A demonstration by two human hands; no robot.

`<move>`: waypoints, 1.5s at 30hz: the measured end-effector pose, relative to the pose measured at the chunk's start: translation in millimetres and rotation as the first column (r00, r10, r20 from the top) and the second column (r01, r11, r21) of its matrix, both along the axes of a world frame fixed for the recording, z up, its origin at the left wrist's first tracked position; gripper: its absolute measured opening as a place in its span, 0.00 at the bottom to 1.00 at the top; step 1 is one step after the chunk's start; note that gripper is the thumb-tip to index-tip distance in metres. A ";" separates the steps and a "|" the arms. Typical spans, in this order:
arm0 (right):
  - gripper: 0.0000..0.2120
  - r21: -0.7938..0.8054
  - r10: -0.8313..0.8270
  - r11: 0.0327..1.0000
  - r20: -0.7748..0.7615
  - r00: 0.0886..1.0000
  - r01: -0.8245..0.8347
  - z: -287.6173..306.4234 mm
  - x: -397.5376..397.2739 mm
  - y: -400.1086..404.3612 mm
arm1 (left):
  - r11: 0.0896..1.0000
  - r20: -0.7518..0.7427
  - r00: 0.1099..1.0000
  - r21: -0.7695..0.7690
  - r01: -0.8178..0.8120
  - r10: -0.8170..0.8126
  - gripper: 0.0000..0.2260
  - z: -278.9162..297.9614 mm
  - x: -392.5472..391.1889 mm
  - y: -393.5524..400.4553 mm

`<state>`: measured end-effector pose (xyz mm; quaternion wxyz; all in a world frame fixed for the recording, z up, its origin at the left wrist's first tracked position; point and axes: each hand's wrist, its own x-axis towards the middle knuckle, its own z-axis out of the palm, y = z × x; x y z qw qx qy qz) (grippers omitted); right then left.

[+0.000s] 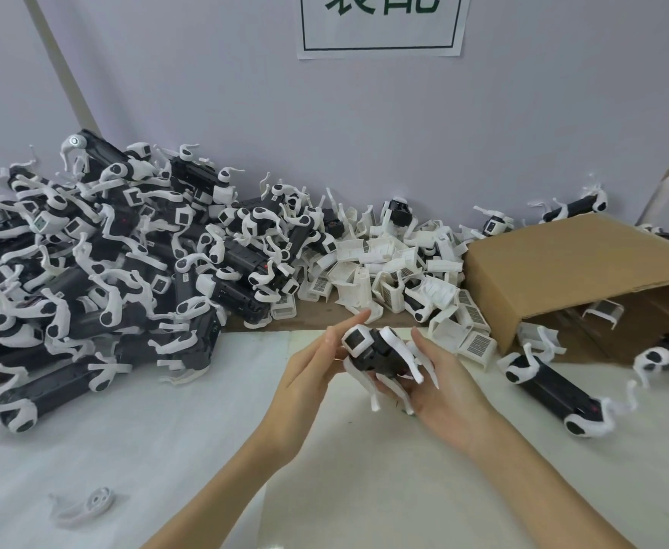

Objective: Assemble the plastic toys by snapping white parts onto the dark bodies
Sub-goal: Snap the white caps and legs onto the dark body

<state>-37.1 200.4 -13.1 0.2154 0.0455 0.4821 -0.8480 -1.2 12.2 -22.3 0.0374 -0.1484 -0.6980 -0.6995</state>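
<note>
A dark toy body (376, 352) with white legs and a white head piece is held above the table, near the middle of the view. My right hand (441, 384) cradles it from below and the right, fingers curled around its legs. My left hand (317, 360) touches the white head end with nearly straight fingers. A heap of loose white shell parts (396, 267) lies behind the hands. Two more dark bodies with white legs (550, 384) lie to the right.
A large heap of assembled black-and-white toys (99, 263) fills the left side. A tipped cardboard box (574, 271) lies open at the right with parts inside. One loose white leg piece (87, 505) lies near the front left. A wall with a paper sign (380, 29) stands behind.
</note>
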 end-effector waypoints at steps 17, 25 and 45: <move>0.32 0.644 0.360 0.681 -0.709 0.606 0.348 -19.9 -3.8 0.3 | 0.967 0.046 0.977 0.142 -0.211 0.206 0.11 -6.0 -16.4 -27.4; 0.36 0.676 0.494 0.616 -0.731 0.470 0.405 -32.0 13.4 -26.0 | 0.616 0.410 0.807 0.522 -0.590 0.425 0.31 1.9 -12.9 -28.9; 0.11 0.606 0.276 0.166 -0.786 0.553 0.778 -28.8 -11.9 16.1 | 0.870 -0.115 0.872 -0.090 -0.486 0.475 0.10 -16.7 -9.3 -15.4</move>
